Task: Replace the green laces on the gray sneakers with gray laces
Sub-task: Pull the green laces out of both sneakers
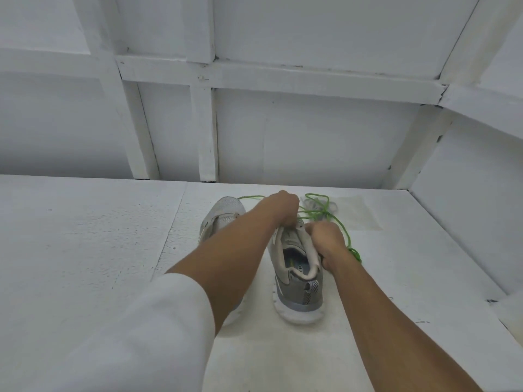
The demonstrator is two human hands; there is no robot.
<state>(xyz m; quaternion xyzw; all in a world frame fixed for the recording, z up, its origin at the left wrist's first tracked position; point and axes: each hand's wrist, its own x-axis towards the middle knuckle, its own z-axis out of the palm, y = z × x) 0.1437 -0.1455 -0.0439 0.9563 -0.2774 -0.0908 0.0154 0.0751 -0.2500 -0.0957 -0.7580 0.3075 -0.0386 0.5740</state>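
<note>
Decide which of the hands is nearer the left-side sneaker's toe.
Left. The left hand is just right of that toe; the right hand is farther right, on the other sneaker.

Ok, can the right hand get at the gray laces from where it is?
Probably yes: the gray laces lie just beyond the right hand, with only green lace strands across them, but it grips the sneaker.

Your sneaker [300, 287] has a gray mesh cloth upper and a matt white sole, probably rubber. The green lace [317, 212] is thin woven cord. Your table [85, 236] is matt white, rough and pitted. Your left sleeve [158, 321] is plain white cloth.
</note>
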